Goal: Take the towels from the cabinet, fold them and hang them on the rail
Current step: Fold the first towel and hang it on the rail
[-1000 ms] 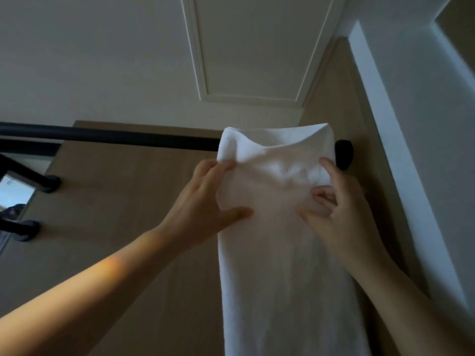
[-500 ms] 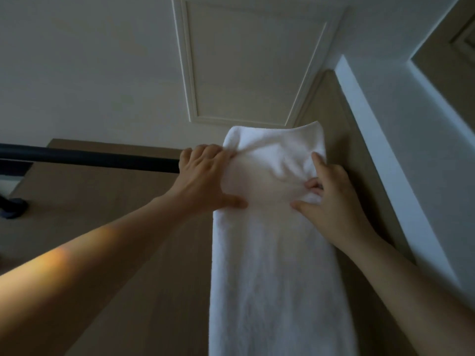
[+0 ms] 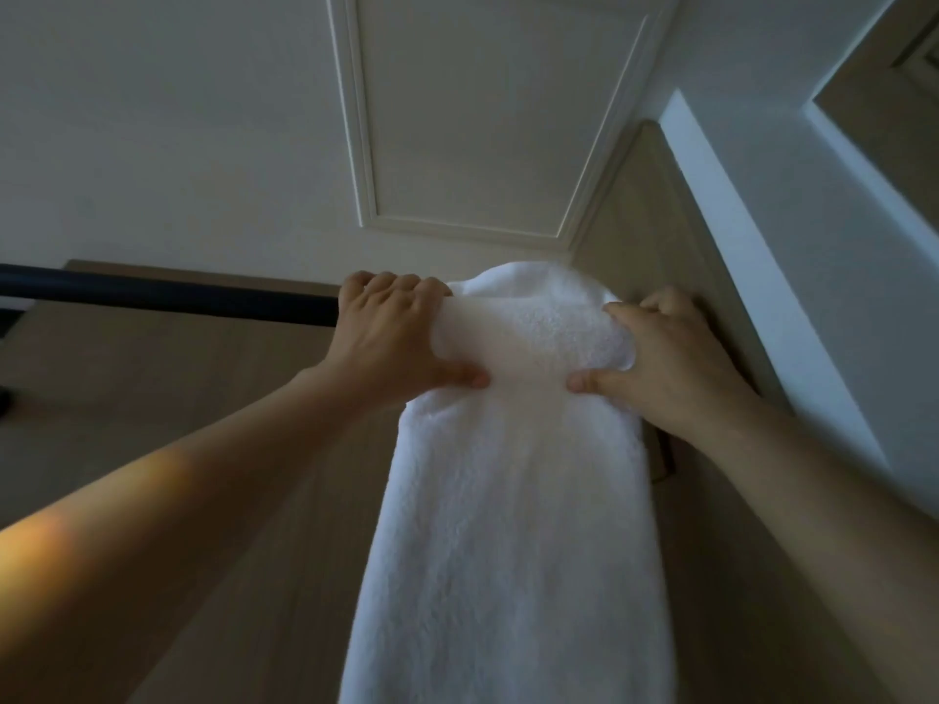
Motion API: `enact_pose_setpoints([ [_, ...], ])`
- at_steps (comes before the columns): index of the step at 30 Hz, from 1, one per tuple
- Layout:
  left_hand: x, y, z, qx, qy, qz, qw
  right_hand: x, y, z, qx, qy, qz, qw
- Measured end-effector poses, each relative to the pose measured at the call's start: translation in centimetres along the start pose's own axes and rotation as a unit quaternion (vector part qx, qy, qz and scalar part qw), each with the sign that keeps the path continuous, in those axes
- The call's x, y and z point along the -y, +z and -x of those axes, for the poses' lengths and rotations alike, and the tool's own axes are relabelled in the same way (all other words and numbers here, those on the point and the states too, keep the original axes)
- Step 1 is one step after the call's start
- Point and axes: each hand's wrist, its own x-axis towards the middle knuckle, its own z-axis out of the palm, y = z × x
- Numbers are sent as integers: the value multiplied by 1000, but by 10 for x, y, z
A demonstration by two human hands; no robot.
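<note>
A white folded towel hangs over the right end of a black rail and drops down toward the bottom of the view. My left hand grips the towel's left edge at the rail, fingers curled over the top and thumb pressed on the front. My right hand grips the right edge the same way, thumb on the front. The towel's top bunches up between my hands and hides the rail's right end.
The rail runs left across a wood-panelled wall. A white panelled ceiling is above, and a white wall edge stands close on the right. A dark bracket shows at the far left edge.
Both hands have slid up to the top of the towel at the rail and curled over it. The towel's top has bunched narrower between them. The view has moved closer.
</note>
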Motion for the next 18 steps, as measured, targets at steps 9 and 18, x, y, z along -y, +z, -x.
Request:
enact_pose_setpoints([
  [9,-8,-18,24,52,-11,35,998,1,-15,-22,111,-79,90,987],
  [18,-20,-37,78,137,-211,271,929,6,-11,-34,162,-42,86,982],
])
